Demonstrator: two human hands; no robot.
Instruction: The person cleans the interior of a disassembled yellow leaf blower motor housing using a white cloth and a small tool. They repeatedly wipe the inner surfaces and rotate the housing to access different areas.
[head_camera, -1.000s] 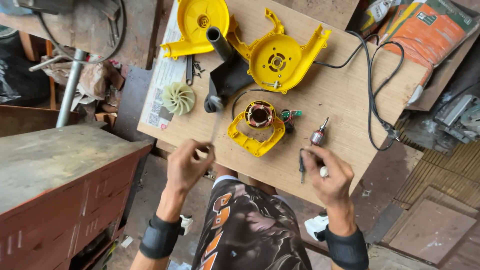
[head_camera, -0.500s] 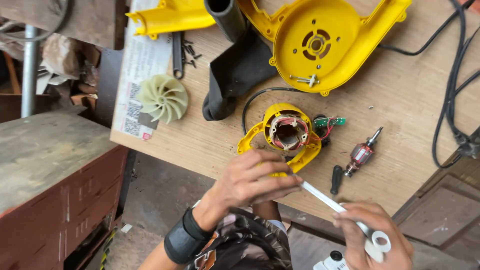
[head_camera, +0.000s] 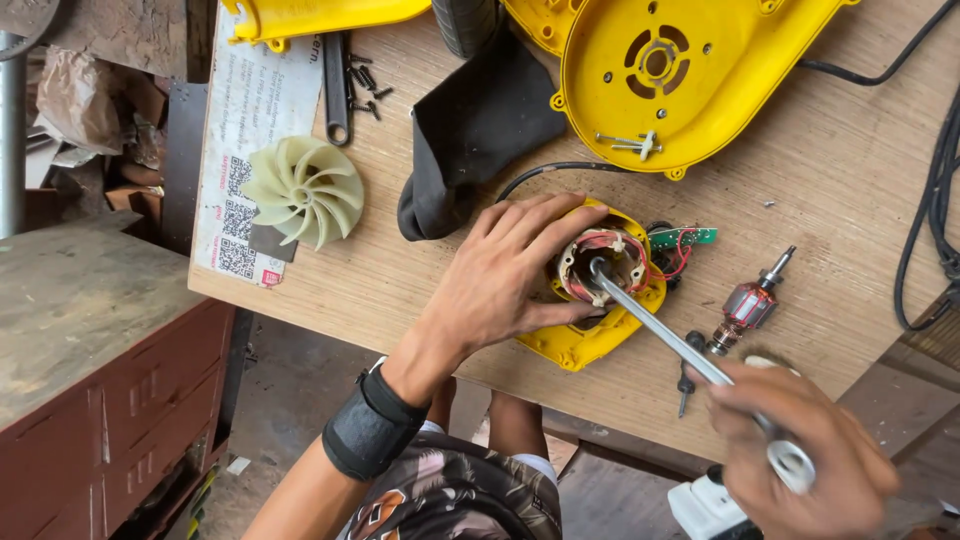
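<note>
My left hand (head_camera: 510, 275) lies over a yellow motor housing (head_camera: 585, 345) on the plywood table (head_camera: 820, 180), fingers spread along the housing's left and top side, steadying it. Inside sits a copper-wound stator (head_camera: 610, 262) with red wires and a small green circuit board (head_camera: 690, 237). My right hand (head_camera: 800, 455) grips the handle of a long metal tool (head_camera: 655, 325), its tip resting in the stator's opening. A motor armature (head_camera: 745, 305) lies just right of the housing.
A pale fan impeller (head_camera: 300, 190) rests on a printed paper sheet (head_camera: 245, 120). A black cloth bag (head_camera: 480, 130), a yellow blower casing half (head_camera: 680, 75), loose screws (head_camera: 368, 78), a wrench (head_camera: 337, 85) and black cables (head_camera: 935, 200) lie farther back. A red cabinet (head_camera: 90, 400) stands left.
The view has closed in on the motor housing. My left hand has settled onto the housing, and my right hand has brought the tool's tip into the stator.
</note>
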